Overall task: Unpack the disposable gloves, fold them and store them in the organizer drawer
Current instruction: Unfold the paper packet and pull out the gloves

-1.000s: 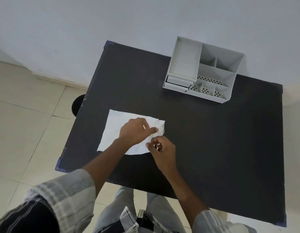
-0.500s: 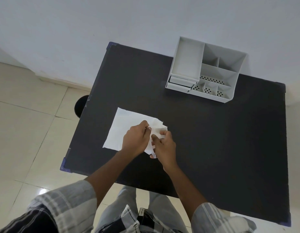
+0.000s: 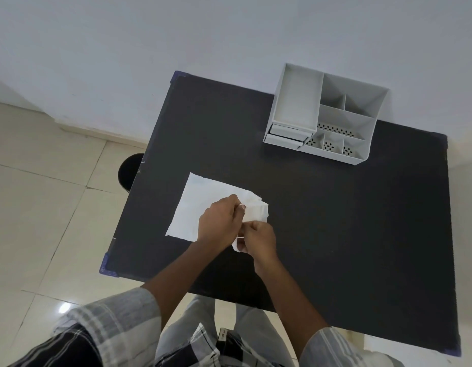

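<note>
A white, thin sheet, the disposable glove material point(image 3: 200, 205), lies flat on the black table point(image 3: 335, 234) near its left edge. My left hand point(image 3: 219, 225) and my right hand point(image 3: 257, 238) meet at the sheet's right end, and both pinch a small folded white piece point(image 3: 256, 211) raised a little off the table. A white desk organizer point(image 3: 322, 112) stands at the table's far side by the wall, with two small drawers point(image 3: 285, 135) shut at its front left.
A dark round bin point(image 3: 129, 169) stands on the tiled floor just left of the table. The wall runs close behind the organizer. My legs show under the table's near edge.
My hands have drawn together at the sheet's right end and lifted the folded piece; the right hand now grips its lower edge. The camera view shifted slightly.
</note>
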